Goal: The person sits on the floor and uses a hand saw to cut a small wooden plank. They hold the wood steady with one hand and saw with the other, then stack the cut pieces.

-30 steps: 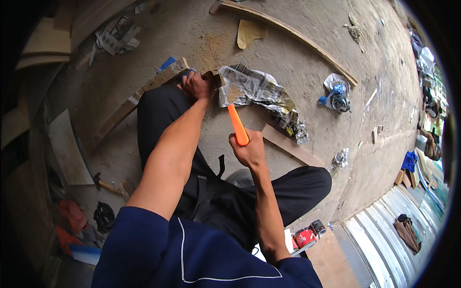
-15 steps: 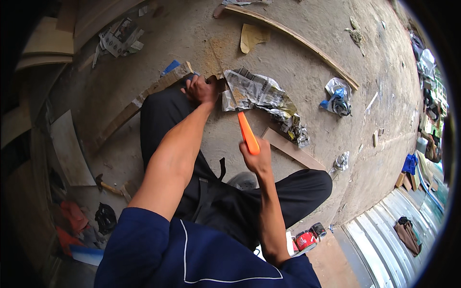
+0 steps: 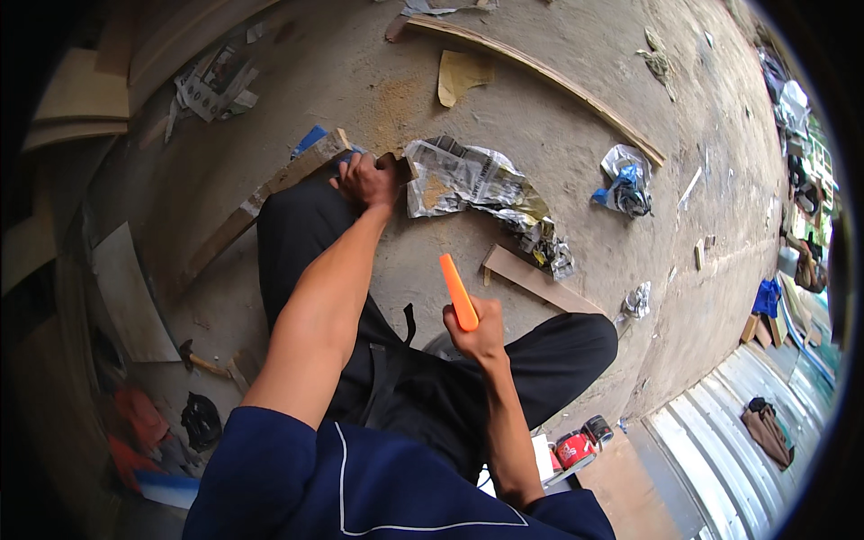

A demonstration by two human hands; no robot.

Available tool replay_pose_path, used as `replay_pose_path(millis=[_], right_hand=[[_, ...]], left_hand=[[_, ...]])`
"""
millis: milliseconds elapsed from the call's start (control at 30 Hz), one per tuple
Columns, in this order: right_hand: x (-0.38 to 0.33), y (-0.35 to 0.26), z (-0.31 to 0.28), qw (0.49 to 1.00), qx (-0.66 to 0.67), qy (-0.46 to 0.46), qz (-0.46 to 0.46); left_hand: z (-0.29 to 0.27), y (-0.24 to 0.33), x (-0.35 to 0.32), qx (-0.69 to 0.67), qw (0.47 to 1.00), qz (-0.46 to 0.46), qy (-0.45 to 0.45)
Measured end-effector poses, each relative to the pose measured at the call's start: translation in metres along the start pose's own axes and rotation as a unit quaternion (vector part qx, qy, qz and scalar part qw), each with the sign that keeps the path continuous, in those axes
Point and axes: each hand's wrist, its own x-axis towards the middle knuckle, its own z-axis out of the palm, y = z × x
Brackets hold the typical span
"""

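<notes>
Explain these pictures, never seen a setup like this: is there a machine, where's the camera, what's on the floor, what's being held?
No machine: these are a person's two bare hands. The view is from the left one of two wide fisheye cameras worn on the head, looking down, so straight edges bend near the rim. The left hand is on a piece of wood. The right hand grips an orange handle; what it belongs to can't be made out. On the rough floor lie crumpled newspaper, sawdust, a long wooden strip and, at lower left, a hammer.
</notes>
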Motion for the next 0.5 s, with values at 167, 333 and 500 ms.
replay_pose_path(millis=[167, 333, 500], right_hand=[[0.007, -0.003, -0.011, 0.999, 0.007, 0.012, -0.028], [-0.017, 0.008, -0.011, 0.999, 0.029, 0.005, -0.037], [0.040, 0.004, 0.010, 0.996, -0.044, 0.036, -0.075]], left_hand=[[0.005, -0.003, 0.003, 0.035, 0.999, 0.020, -0.025], [0.004, -0.005, 0.010, 0.044, 0.998, 0.027, -0.025], [-0.002, 0.005, 0.006, 0.046, 0.997, 0.035, -0.048]])
